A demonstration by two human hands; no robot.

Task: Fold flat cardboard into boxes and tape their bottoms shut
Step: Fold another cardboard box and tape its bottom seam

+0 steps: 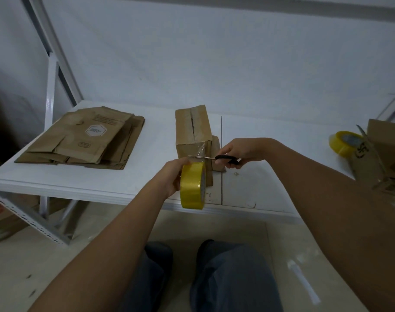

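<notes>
At the left of the frame a stack of flat cardboard lies on the white counter, set well apart from the work, seemingly so the next sheet is within reach without crowding the box in hand. Near the lower middle, the left hand closes its grip around a yellow roll of tape, holding it on edge just below and in front of the box; this looks meant to keep the strip of clear tape taut as it runs up from the roll to the box's near face. In the centre stands the folded box, turned so its taped seam faces up and toward the camera, the bottom flaps meeting along a dark line with tape over it. Just right of the box, the right hand grips the black handles of a pair of scissors, whose blades reach leftward across the stretched strip between roll and box, probably placed to cut the tape free; whether the blades have bitten yet I cannot tell. At the far right edge, a second tape roll rests on the counter beside an open carton, parked out of the way, likely as a spare.
</notes>
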